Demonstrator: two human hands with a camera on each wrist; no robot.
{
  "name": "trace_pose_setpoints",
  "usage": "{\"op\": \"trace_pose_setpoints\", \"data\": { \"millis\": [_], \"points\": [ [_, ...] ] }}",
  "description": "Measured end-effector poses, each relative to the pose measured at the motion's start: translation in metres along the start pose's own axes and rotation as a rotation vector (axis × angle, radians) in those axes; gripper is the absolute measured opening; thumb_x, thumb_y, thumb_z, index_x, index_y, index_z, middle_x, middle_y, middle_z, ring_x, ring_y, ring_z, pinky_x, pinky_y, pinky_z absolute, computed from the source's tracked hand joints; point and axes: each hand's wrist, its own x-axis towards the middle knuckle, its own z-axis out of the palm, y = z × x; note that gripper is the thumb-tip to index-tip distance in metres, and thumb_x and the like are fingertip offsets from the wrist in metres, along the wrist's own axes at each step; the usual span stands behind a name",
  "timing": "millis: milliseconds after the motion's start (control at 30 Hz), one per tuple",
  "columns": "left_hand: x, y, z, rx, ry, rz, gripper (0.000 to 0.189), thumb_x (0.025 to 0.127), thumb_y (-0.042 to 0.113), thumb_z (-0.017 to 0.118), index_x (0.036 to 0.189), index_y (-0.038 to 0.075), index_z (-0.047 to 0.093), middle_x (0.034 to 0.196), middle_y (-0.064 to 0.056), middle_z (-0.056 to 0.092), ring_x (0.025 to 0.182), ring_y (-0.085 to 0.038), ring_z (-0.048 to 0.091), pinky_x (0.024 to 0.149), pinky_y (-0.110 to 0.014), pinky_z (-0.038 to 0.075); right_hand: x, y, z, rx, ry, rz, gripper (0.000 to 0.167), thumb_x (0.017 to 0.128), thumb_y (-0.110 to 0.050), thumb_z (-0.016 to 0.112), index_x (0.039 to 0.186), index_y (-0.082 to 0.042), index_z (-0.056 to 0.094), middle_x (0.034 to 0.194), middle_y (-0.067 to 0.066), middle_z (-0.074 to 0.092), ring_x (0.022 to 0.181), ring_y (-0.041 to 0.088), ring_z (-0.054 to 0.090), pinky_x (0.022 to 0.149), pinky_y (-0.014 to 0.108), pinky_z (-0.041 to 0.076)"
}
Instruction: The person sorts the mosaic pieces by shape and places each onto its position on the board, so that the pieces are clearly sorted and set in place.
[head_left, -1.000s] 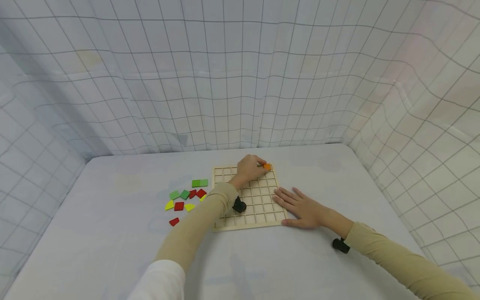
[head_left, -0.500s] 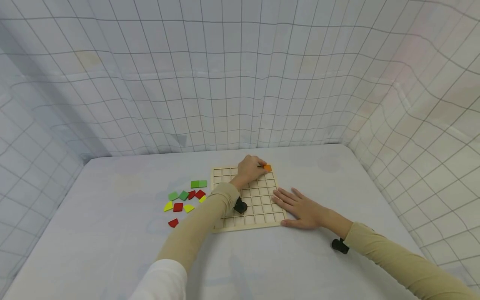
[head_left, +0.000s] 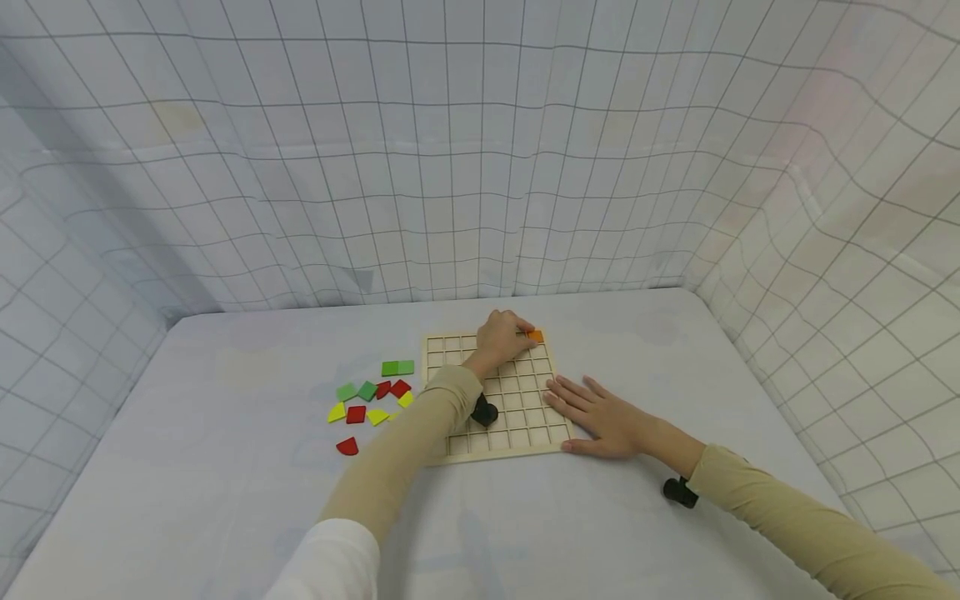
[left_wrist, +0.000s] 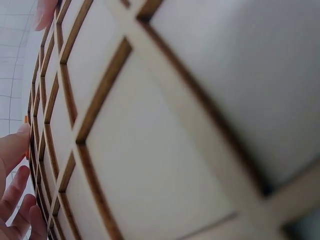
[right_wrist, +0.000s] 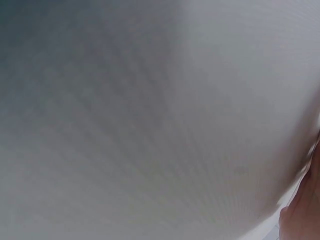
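At the far right corner of a wooden grid board [head_left: 513, 400], my left hand [head_left: 501, 336] pinches an orange tile [head_left: 536, 336] between thumb and forefinger. The tile lies at the corner cell. In the left wrist view the fingers [left_wrist: 14, 147] meet the orange edge beyond the board's ridges, and the other fingers are curled. My right hand [head_left: 606, 419] lies flat with fingers spread, its fingertips on the board's right edge and its thumb by the near right corner. The right wrist view holds mostly blurred white cloth and a bit of the hand.
Left of the board lie loose tiles: a joined-looking green pair [head_left: 397, 367], other green ones [head_left: 367, 391], red ones [head_left: 356, 414] and yellow quarter-rounds [head_left: 377, 417]. My left forearm [head_left: 408, 450] crosses the board's near left part. Gridded white cloth [head_left: 480, 167] hangs behind the table.
My left wrist and forearm have shifted slightly to the right, uncovering more of the yellow tiles. The fingers stay at the orange tile. The right hand rests in the same place.
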Motion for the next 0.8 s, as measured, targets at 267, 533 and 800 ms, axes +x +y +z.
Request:
{"op": "trace_pose_setpoints", "data": {
  "millis": [267, 533, 800],
  "points": [
    [-0.001, 0.000, -0.001, 0.003, -0.016, -0.015, 0.034, 0.086, 0.037, 0.071, 0.116, 0.021, 0.071, 0.116, -0.002, 0.063, 0.103, -0.021, 0.053, 0.078, -0.038, 0.050, 0.001, -0.002, -0.003, -0.004, -0.002, -0.006, 0.077, 0.098, -0.055, 0.039, 0.156, -0.013, 0.010, 0.163, 0.008, 0.006, 0.150, 0.027, 0.007, 0.116, 0.059, 0.011],
    [-0.005, -0.001, -0.005, -0.014, -0.040, 0.006, 0.037, 0.087, 0.035, 0.070, 0.121, 0.021, 0.069, 0.120, -0.003, 0.063, 0.106, -0.022, 0.054, 0.080, -0.040, 0.050, 0.001, -0.003, -0.003, 0.011, -0.024, 0.010, 0.077, 0.098, -0.055, 0.038, 0.156, -0.014, 0.008, 0.163, 0.007, 0.003, 0.151, 0.026, 0.004, 0.117, 0.057, 0.008],
    [-0.011, -0.002, -0.013, -0.022, -0.043, 0.035, 0.034, 0.089, 0.027, 0.067, 0.122, 0.020, 0.068, 0.121, -0.003, 0.065, 0.110, -0.023, 0.056, 0.077, -0.038, 0.053, 0.000, -0.003, -0.002, 0.011, 0.005, -0.004, 0.077, 0.098, -0.055, 0.040, 0.155, -0.012, 0.012, 0.163, 0.010, 0.008, 0.150, 0.029, 0.009, 0.115, 0.060, 0.012]
  ]
}}
